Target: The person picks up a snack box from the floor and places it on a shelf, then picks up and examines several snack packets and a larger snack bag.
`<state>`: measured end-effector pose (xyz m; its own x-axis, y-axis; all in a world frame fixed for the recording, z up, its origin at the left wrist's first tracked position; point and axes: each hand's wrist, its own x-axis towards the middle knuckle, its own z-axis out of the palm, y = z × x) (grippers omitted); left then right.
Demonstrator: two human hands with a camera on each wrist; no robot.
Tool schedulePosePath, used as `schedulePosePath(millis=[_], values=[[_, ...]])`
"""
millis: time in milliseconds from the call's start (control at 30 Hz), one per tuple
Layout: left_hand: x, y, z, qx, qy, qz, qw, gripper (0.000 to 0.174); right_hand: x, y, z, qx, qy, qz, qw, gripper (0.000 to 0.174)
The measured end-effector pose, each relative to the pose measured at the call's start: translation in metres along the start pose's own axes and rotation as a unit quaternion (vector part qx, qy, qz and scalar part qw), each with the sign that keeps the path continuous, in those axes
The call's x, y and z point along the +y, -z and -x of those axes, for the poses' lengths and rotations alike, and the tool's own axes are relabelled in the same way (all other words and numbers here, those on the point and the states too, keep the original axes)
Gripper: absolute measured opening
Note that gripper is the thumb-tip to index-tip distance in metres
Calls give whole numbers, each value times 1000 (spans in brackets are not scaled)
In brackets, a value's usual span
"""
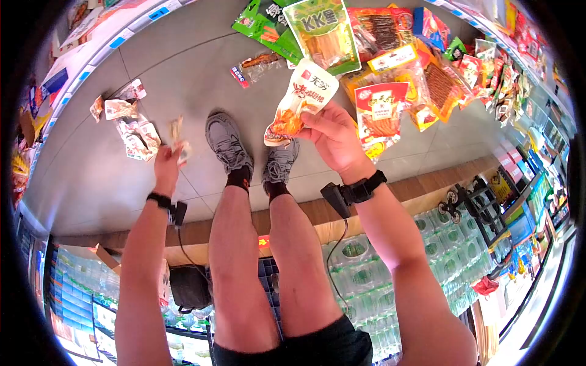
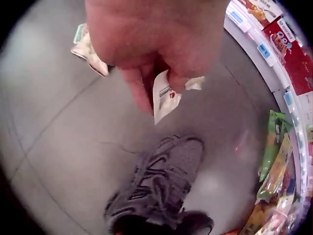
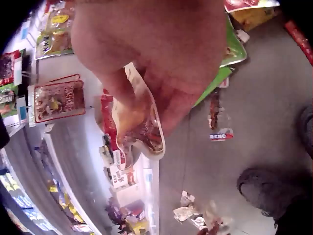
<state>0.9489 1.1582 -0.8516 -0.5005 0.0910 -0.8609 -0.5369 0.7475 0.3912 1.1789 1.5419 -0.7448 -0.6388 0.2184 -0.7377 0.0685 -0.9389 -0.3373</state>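
My L fingers [image 2: 138, 90] pinch a wrapper [image 2: 165, 103] & R fingers [image 1: 322, 124] grip a pk [image 1: 311, 88] over grey tiled flr [image 1: 183, 73], w/ more pks [image 1: 383, 110] strewn nearby, shelves [image 1: 116, 41] along its edges.

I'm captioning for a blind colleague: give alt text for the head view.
A person's right hand holds a snack pouch while their left hand pinches a small packet. Gray shoes show between a few packets at left and a pile of snack bags at right.
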Motion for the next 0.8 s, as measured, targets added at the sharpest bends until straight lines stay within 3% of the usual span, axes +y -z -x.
schedulePosePath(millis=[133, 200, 233, 300, 400, 467, 500, 567, 633, 700, 800], values=[[-31, 84, 121, -3, 37, 32, 999, 21, -42, -54, 53, 21, 33, 66, 997, 31], [-55, 137, 199, 54, 82, 13, 995, 22, -66, -87, 90, 23, 48, 92, 994, 35], [-87, 186, 221, -136, 68, 180, 972, 27, -80, -109, 114, 35, 68, 104, 992, 37], [-45, 197, 340, 141, 138, 48, 979, 34, -115, -150, 168, 43, 106, 135, 984, 41], [-45, 267, 478, 230, 135, 102, 958, 42, -173, -188, 258, 14, 121, 163, 979, 44], [-27, 299, 538, 306, 100, 148, 935, 42, -212, -216, 313, 20, 139, 146, 979, 42], [-23, 315, 562, 334, 74, 146, 928, 51, -228, -225, 337, 15, 159, 136, 978, 42], [-2, 349, 600, 339, 54, 192, 919, 51, -254, -251, 381, 10, 185, 127, 975, 41], [37, 369, 635, 300, -101, 205, 926, 34, -275, -278, 422, 17, 202, 123, 972, 40], [83, 393, 666, 296, -130, 245, 914, 37, -292, -290, 455, 11, 225, 117, 967, 37], [168, 402, 719, 352, -283, 289, 844, 34, -313, -329, 508, -17, 238, 107, 965, 32]])
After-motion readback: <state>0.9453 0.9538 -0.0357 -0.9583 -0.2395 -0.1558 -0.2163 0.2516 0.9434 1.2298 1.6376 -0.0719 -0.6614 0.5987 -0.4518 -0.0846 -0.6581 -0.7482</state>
